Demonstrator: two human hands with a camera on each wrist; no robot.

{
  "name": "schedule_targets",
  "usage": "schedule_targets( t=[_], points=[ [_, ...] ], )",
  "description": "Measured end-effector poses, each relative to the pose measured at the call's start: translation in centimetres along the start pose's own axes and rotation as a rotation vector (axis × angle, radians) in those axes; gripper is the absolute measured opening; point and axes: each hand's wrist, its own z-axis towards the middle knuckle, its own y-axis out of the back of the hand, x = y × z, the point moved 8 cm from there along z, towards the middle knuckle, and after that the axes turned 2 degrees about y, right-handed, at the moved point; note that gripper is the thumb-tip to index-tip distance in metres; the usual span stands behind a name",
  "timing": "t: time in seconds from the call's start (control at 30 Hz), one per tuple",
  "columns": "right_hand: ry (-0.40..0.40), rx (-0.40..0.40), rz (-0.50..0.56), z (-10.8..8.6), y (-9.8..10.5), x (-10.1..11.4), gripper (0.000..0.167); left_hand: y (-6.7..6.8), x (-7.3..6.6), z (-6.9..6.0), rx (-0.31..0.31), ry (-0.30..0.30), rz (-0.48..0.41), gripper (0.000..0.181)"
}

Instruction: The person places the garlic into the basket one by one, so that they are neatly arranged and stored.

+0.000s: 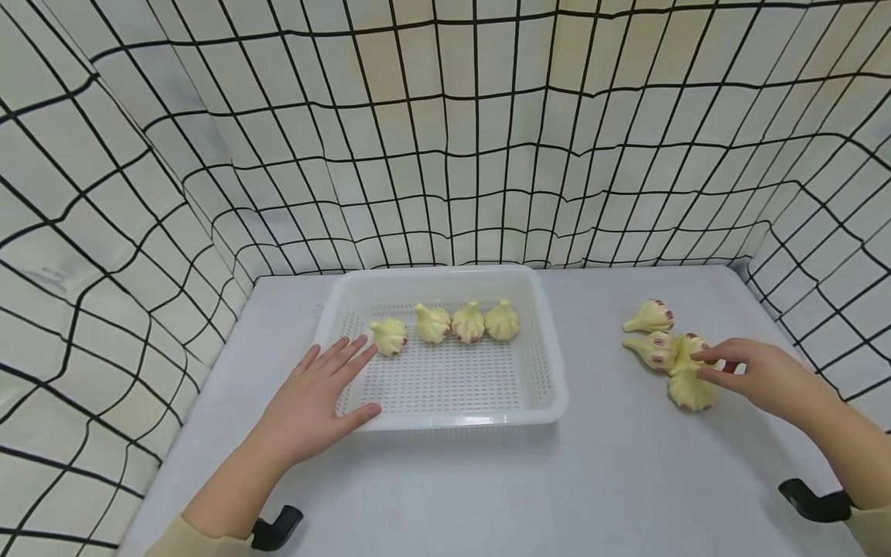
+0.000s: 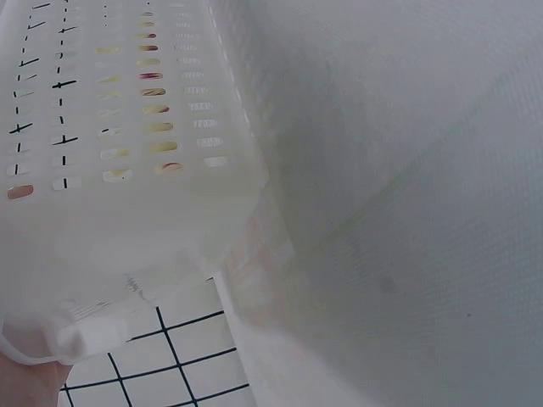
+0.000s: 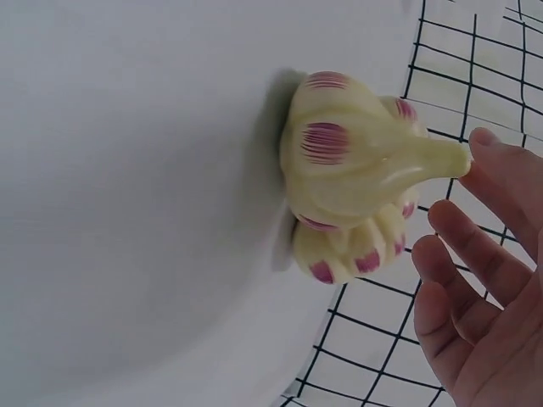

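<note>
My left hand (image 1: 306, 410), fingers spread, lies over the left edge of a white perforated plastic basket (image 1: 459, 422). The left wrist view shows the basket's outer side (image 2: 127, 220) close up, with garlic colours through its slots. Several pale yellow garlic bulbs with purple marks sit inside, among them one garlic bulb (image 1: 388, 337) near my left fingertips. My right hand (image 1: 773, 379) reaches to a cluster of garlic bulbs (image 1: 654, 350) on the table. In the right wrist view a fingertip is at the stem of one bulb (image 3: 339, 161); the other fingers are loosely bent, with a gap between.
A white table (image 1: 473, 487) carries everything. Black wire grid (image 1: 445, 155) rises behind it and on both sides, with pale sheeting beyond. Black wrist pieces (image 1: 814, 501) show beside both forearms.
</note>
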Motion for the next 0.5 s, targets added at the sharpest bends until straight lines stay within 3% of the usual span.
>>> schedule_targets(
  t=[0.5],
  points=[
    [-0.010, 0.018, 0.028, 0.2, -1.6, -0.7, 0.049, 0.1, -0.1, 0.0, 0.007, 0.003, -0.009, 0.085]
  ],
)
